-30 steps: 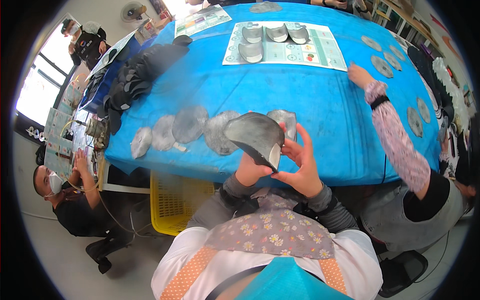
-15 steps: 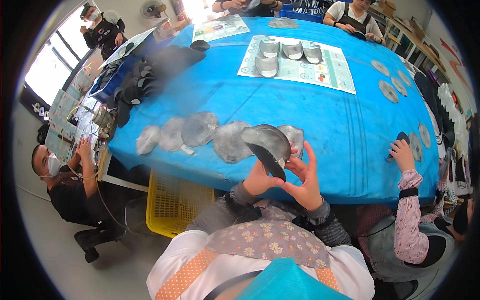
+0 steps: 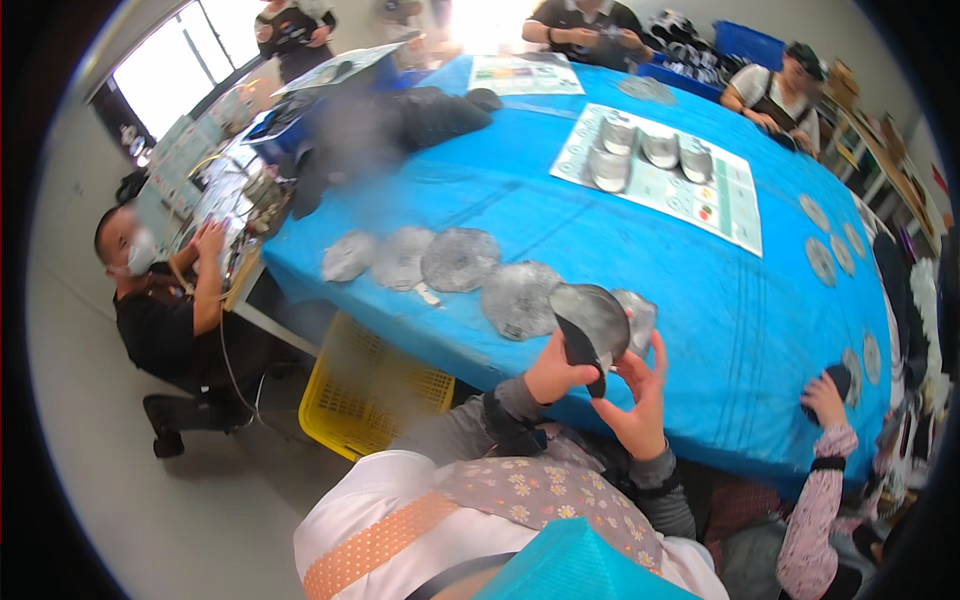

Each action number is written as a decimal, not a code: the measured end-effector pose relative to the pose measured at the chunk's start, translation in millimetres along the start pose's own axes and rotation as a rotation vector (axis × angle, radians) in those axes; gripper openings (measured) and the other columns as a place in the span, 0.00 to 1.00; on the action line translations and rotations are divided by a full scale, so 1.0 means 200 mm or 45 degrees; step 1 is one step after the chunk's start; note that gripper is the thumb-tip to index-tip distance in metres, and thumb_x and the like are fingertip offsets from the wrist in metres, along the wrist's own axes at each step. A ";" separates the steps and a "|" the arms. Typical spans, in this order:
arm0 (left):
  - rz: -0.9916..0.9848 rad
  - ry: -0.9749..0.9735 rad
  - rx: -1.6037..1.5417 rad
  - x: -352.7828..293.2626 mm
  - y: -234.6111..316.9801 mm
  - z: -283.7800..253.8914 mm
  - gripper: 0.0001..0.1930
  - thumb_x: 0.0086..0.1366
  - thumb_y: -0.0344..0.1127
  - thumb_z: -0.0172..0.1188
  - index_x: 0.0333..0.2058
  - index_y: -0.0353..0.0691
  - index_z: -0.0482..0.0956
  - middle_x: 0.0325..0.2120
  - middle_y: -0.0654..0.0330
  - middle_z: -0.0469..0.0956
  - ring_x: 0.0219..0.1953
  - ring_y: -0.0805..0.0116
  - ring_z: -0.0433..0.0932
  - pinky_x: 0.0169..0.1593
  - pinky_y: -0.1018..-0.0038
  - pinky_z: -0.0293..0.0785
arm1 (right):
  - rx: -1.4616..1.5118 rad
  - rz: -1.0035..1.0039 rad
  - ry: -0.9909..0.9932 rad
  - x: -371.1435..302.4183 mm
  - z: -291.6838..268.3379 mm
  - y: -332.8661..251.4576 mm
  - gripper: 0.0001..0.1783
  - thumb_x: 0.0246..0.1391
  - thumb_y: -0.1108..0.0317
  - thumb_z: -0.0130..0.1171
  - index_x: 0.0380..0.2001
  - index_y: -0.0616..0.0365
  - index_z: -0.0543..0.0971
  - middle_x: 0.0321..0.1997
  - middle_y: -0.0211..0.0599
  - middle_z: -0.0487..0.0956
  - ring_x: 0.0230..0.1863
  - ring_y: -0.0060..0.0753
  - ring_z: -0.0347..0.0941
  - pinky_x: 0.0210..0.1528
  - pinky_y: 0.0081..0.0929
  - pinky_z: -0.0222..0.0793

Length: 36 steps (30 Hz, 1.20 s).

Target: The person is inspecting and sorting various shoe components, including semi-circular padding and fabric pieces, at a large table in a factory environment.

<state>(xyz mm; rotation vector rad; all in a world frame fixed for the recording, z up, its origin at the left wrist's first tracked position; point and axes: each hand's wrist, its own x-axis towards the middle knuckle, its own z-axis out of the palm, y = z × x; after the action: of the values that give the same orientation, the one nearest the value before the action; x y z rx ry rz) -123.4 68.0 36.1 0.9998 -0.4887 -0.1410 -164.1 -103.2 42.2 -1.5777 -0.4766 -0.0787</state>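
Observation:
Above the near edge of the blue-covered table, both my hands hold a curved, cup-shaped piece (image 3: 598,318), grey on its broad face with a black rim. My left hand (image 3: 556,374) grips its lower left side, thumb along the black edge. With fingers partly spread, my right hand (image 3: 640,400) curls round the lower right side; its fingertips are partly hidden behind the piece. Just behind lies a flat grey disc (image 3: 520,298), and another grey disc (image 3: 635,315) is partly covered by the held piece.
More grey discs (image 3: 460,260) lie to the left. Several similar cup-shaped pieces (image 3: 660,150) stand on a printed sheet (image 3: 735,215). Black pieces (image 3: 400,125) are heaped far left. A yellow basket (image 3: 340,410) stands below the table edge. A co-worker's hand (image 3: 825,397) is at right.
My view has turned, so the table and co-workers appear shifted. The cup-shaped piece stays in both my hands, its black rim now turned slightly more upright.

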 end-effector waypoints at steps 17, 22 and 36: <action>0.044 -0.073 -0.138 0.01 0.03 0.02 0.51 0.50 0.31 0.71 0.68 0.41 0.46 0.62 0.55 0.64 0.64 0.65 0.63 0.64 0.66 0.64 | -0.168 -0.048 0.010 -0.01 0.01 -0.01 0.66 0.39 0.65 0.73 0.71 0.54 0.37 0.68 0.43 0.59 0.66 0.42 0.60 0.66 0.44 0.55; 0.004 -0.151 -0.171 0.01 0.01 0.02 0.55 0.51 0.47 0.72 0.69 0.40 0.43 0.66 0.54 0.58 0.66 0.63 0.59 0.66 0.65 0.59 | 0.020 -0.086 0.033 0.01 0.02 -0.02 0.66 0.39 0.62 0.73 0.71 0.54 0.37 0.68 0.44 0.59 0.66 0.42 0.60 0.66 0.45 0.55; -0.077 0.138 0.349 -0.06 -0.03 -0.06 0.08 0.68 0.35 0.59 0.39 0.37 0.78 0.30 0.65 0.79 0.35 0.78 0.77 0.41 0.79 0.74 | -0.595 -0.006 0.787 0.04 -0.45 0.08 0.52 0.48 0.64 0.69 0.70 0.60 0.49 0.70 0.53 0.56 0.66 0.43 0.59 0.63 0.40 0.58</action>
<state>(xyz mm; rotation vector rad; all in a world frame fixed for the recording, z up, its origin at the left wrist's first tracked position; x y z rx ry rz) -128.3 76.9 21.8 1.2842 -0.3847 -0.0740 -129.9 -187.4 36.4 -1.8934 0.0344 -0.7014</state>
